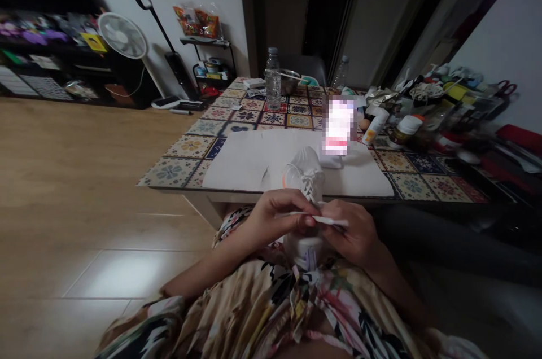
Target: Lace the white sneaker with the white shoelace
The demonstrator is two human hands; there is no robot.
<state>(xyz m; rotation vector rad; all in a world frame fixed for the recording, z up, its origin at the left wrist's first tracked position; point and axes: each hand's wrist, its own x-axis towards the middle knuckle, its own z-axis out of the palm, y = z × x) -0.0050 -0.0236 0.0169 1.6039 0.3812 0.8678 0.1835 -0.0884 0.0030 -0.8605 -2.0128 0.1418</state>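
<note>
A white lace-up sneaker [302, 164] leans from my lap against the near table edge, toe pointing away from me. Above its opening, both hands pinch a white shoelace [332, 220]. My left hand [282, 215] is closed, thumb and forefinger pressed together on the lace. Closed around the lace's other stretch is my right hand [353, 229], close beside the left. Crossed lacing shows on the front of the shoe; my hands hide part of the shoe's opening.
White paper [241, 158] covers the near part of the patterned table [182, 153]. A blurred-out lit phone [337, 127] stands on it. Beyond are a water bottle [273, 82] and a metal bowl [289, 82]. Bottles and jars [406, 130] crowd the right side.
</note>
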